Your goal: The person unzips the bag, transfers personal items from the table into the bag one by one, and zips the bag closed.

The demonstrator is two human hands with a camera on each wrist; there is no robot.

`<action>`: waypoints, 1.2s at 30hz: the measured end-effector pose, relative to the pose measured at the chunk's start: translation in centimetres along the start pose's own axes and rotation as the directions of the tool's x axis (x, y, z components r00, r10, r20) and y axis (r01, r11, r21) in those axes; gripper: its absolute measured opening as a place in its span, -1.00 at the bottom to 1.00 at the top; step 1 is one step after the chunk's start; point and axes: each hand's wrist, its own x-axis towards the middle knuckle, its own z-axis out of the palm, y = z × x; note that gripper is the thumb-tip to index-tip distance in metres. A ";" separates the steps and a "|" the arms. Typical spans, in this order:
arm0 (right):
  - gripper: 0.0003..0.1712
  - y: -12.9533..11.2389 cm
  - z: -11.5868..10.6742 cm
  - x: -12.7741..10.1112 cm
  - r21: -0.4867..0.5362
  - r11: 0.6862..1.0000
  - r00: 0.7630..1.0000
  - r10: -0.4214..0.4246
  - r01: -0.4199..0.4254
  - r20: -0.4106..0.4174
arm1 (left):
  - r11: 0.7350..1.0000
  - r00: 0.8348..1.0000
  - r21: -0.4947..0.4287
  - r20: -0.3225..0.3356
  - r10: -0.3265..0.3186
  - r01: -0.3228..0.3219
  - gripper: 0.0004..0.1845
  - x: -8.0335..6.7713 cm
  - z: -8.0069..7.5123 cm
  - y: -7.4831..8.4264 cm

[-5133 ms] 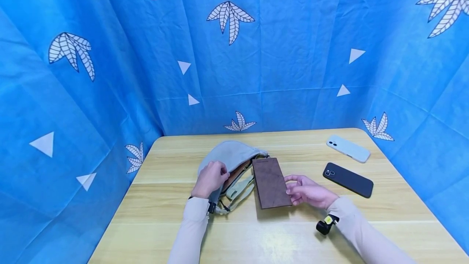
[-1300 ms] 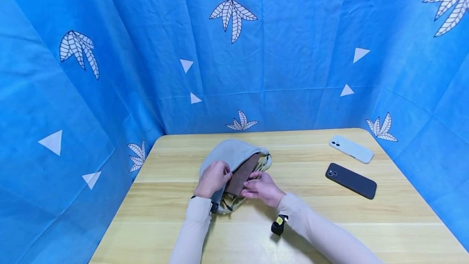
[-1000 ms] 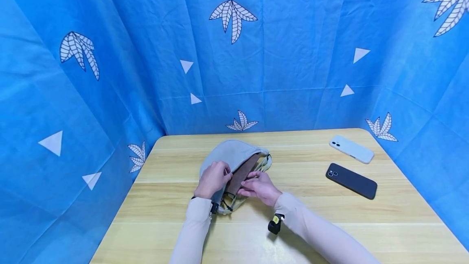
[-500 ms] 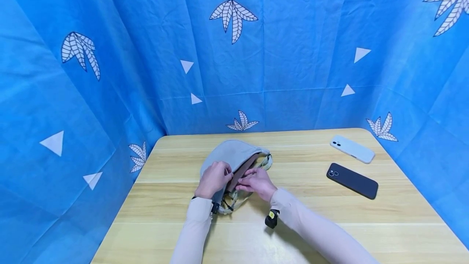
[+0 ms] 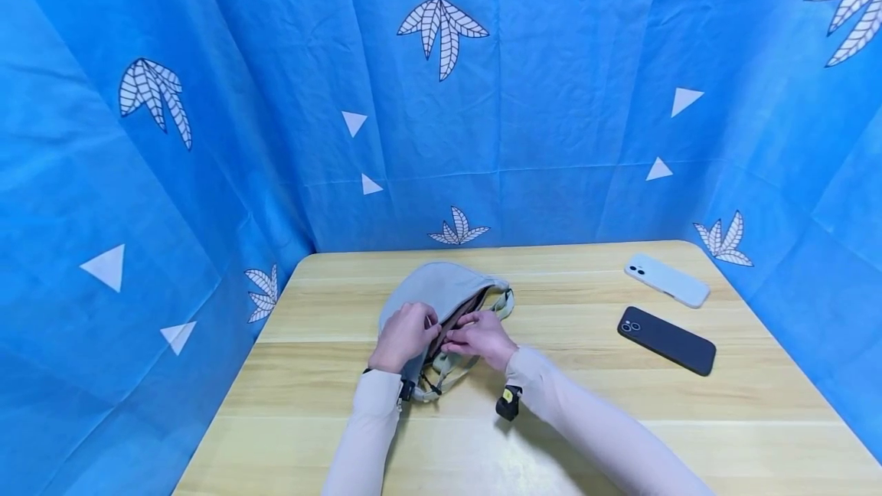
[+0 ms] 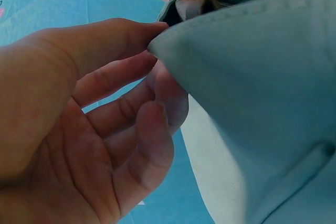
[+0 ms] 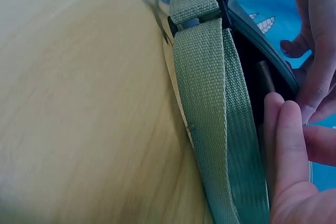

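Presumably light and soft, the bag [image 5: 434, 285], at lower centre, is best held by its lip [image 6: 220, 18], as pinched by the left hand [image 5: 405, 334]; straight fingers [image 7: 291, 140] of the right hand [image 5: 485, 340] are laid at its opening [image 7: 247, 59].

This looks like a little booth made with cloth. Blue curtains [image 5: 565, 98] with white leaves [image 5: 449, 52] and triangles [image 5: 354, 122] hang behind a wooden table [image 5: 289, 404] and along both its sides. I can't tell what building it is in.
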 end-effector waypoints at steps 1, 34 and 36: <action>-0.51 0.0 0.0 0.1 0.005 1.000 1.000 0.001 -0.001 0.005 | 1.000 1.000 0.001 -0.002 0.001 -0.001 -0.93 0.0 0.0 0.0; -0.72 1.4 2.3 1.5 -0.076 0.993 0.995 -0.089 0.085 -0.052 | 0.999 1.000 -0.031 -0.013 0.021 -0.022 -0.90 0.0 0.3 0.1; -0.72 1.5 2.4 1.6 -0.079 0.993 0.994 -0.089 0.085 -0.059 | 0.999 1.000 -0.030 -0.013 0.018 -0.019 -0.90 0.0 0.3 0.2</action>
